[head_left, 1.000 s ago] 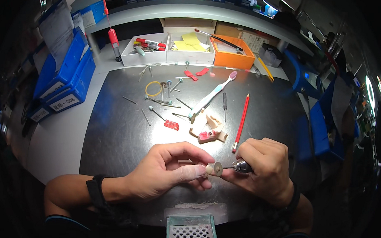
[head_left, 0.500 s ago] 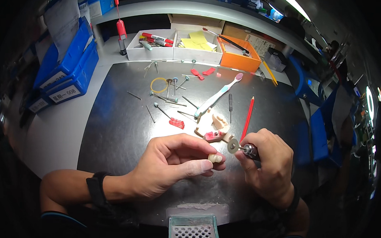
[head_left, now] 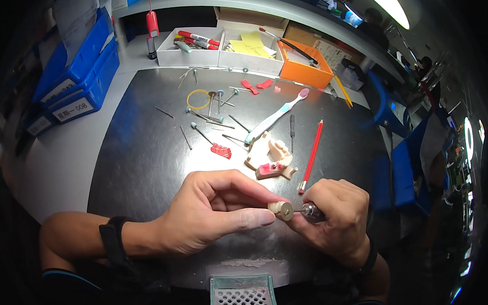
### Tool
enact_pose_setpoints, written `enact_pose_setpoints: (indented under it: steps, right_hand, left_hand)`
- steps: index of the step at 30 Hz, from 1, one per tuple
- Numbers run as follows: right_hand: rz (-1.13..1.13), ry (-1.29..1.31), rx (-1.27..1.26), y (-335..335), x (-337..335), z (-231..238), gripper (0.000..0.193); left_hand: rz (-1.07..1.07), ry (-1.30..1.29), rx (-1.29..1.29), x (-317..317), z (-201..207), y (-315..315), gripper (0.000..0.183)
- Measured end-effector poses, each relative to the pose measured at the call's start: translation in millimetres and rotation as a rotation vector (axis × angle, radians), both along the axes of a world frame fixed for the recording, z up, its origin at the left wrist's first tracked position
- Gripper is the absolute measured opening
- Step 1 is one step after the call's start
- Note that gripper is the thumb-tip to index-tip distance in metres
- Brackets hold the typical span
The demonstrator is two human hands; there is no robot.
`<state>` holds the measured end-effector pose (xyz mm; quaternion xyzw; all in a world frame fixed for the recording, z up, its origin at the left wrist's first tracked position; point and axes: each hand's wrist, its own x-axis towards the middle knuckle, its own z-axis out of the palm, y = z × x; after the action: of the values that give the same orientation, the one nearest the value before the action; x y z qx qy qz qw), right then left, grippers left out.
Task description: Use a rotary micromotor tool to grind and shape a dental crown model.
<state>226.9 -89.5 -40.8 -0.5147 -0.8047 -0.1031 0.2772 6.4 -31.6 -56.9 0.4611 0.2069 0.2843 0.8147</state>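
My left hand (head_left: 212, 218) pinches a small cream-coloured dental crown piece (head_left: 274, 207) between thumb and fingertips. My right hand (head_left: 338, 217) is wrapped round a rotary handpiece (head_left: 313, 213). A round grinding disc (head_left: 286, 211) on its thin shank overlaps the crown piece, at or very near its right side; actual contact is hard to make out. Just beyond my hands lies a cream dental model (head_left: 259, 154) with a pink gum section (head_left: 270, 170) at its near side. A red pencil (head_left: 312, 155) rests right of the model.
A toothbrush (head_left: 277, 117), a small screwdriver (head_left: 292, 130), several rotary burs (head_left: 201, 132), a yellow rubber band (head_left: 188, 105) and red scraps (head_left: 221, 150) lie on the black mat. White boxes (head_left: 185, 59) and an orange box (head_left: 306, 74) line the back. Blue bins (head_left: 87, 88) stand left; a perforated tray (head_left: 244, 300) is nearest me.
My right hand has brought the handpiece left and down, so its disc now overlaps the crown piece instead of being apart from it. The whole view has shifted slightly.
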Motion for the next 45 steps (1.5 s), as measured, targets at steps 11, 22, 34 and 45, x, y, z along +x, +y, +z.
enact_pose_setpoints:
  steps: [11, 22, 34, 45]
  right_hand:
    - [0.017, -0.005, -0.041, -1.0, 0.9, 0.5, 0.044]
    - [0.025, 0.009, -0.060, -1.4, 0.7, -0.3, 0.043]
    - [0.017, 0.015, -0.052, -2.2, 0.3, 0.9, 0.043]
    - [-0.001, 0.017, 0.006, -2.9, 0.2, -0.1, 0.043]
  left_hand:
    - [0.006, 0.033, -0.004, 0.8, 5.0, 0.5, 0.021]
    - [0.001, 0.054, 0.007, 1.3, 4.5, 0.8, 0.023]
    - [-0.005, 0.098, 0.022, -0.8, 3.9, 0.3, 0.023]
    - [0.025, 0.156, 0.015, -0.1, 3.8, -1.2, 0.024]
